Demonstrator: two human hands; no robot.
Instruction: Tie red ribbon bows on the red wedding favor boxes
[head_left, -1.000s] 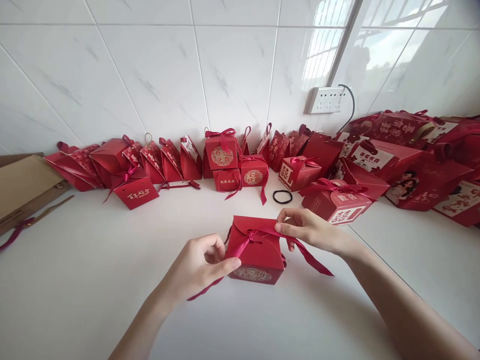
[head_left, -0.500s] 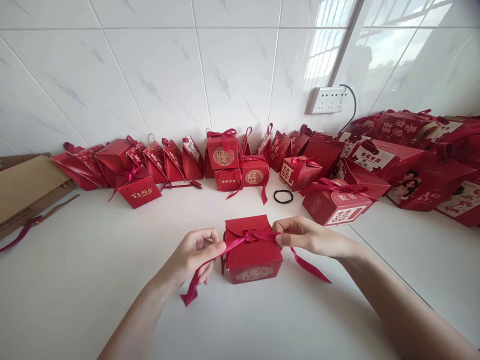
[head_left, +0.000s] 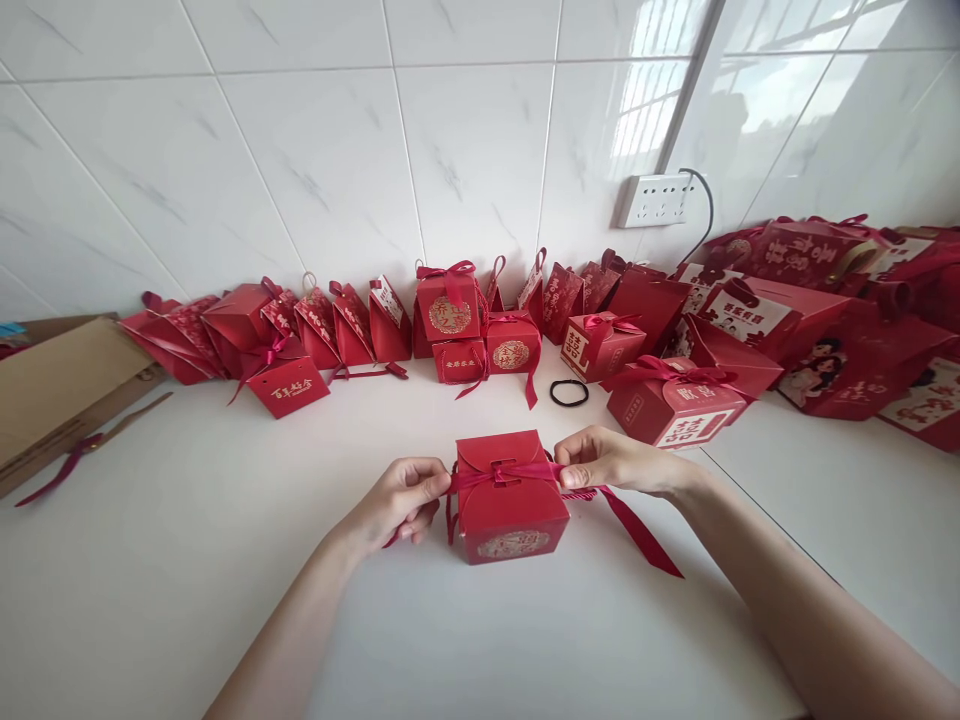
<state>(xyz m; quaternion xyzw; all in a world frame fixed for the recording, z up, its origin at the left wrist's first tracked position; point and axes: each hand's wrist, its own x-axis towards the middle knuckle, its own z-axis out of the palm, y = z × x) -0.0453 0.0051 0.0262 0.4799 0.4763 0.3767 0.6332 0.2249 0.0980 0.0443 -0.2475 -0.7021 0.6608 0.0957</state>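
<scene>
A small red gift box [head_left: 513, 525] with a gold round emblem on its front stands on the white tabletop before me. A crimson ribbon [head_left: 525, 471] crosses the box's top, with a knot near the slot in the middle. At the box's left edge, my left hand [head_left: 401, 497] pinches one side of the ribbon; most of that tail is hidden behind the fingers. My right hand [head_left: 611, 462] is closed on the other side at the right edge, and a long tail hangs from it onto the table. Twisted red cord shows at both sides of the box.
Several red gift boxes [head_left: 450, 310] line the tiled wall, with a larger pile [head_left: 847, 330] at the right. A black elastic band [head_left: 568, 392] lies behind the box. An open cardboard box [head_left: 67, 390] is at the left, and a power strip [head_left: 652, 202] is on the wall.
The ribbon now lies flatter and tighter across the box top. My left hand's tail has gone mostly out of sight, and the right tail reaches farther out.
</scene>
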